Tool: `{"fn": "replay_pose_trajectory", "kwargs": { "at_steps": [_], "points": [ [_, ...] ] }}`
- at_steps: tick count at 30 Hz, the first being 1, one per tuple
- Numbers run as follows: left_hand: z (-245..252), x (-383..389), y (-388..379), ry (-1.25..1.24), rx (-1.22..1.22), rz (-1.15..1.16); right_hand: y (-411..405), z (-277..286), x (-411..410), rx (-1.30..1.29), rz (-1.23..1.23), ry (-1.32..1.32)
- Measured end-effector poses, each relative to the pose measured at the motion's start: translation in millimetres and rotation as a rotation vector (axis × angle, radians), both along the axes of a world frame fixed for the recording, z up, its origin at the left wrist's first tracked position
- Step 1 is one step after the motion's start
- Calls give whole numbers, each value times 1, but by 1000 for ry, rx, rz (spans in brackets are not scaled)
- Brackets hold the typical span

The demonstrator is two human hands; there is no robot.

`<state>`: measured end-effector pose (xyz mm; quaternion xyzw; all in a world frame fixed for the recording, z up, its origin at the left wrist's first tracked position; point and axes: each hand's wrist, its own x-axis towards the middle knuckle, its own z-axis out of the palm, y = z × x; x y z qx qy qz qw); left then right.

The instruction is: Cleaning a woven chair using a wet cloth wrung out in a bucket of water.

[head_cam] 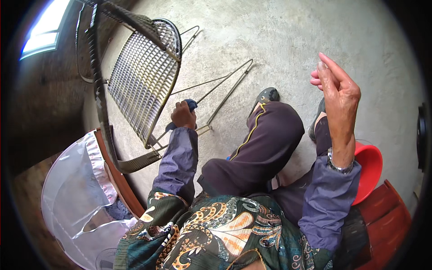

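My left hand (184,114) is closed around a dark blue cloth (191,104), with the cloth wrapped about a thin metal leg (216,86) of a woven chair. The chair's woven seat or back panel (143,79) stands tilted just beyond that hand, joined to a dark wrapped frame (98,77). Raised on the right, my right hand (335,81) touches nothing; its fingers are bent, with the thumb near the index finger, and nothing shows between them. A metal wristwatch (338,163) sits on that wrist.
A red plastic bucket (369,168) stands at the right, beside a reddish wooden piece of furniture (388,222). At the lower left is a white mesh cover (67,192) with a frilled edge. My shoes (268,94) rest on the concrete floor (287,40).
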<state>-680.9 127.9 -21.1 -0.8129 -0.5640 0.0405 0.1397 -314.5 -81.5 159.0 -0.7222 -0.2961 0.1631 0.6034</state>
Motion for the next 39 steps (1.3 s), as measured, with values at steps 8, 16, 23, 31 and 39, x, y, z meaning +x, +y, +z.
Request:
{"fn": "replay_pose_trajectory", "kwargs": {
  "at_steps": [8, 16, 23, 31, 39],
  "points": [
    [3, 1, -9, 10, 26, -245, -21, 31, -13, 19, -8, -14],
    [-69, 93, 19, -102, 150, -495, -22, 27, -14, -69, -42, 23],
    [-80, 117, 26, -36, 153, -544, -15, 26, -22, -132, -46, -77],
    [-28, 64, 50, -563, 147, -125, -15, 17, -15, -149, -67, -58],
    [-51, -40, 121, -354, 619, -67, -14, 15, -16, -125, -52, -76]
  ]
}}
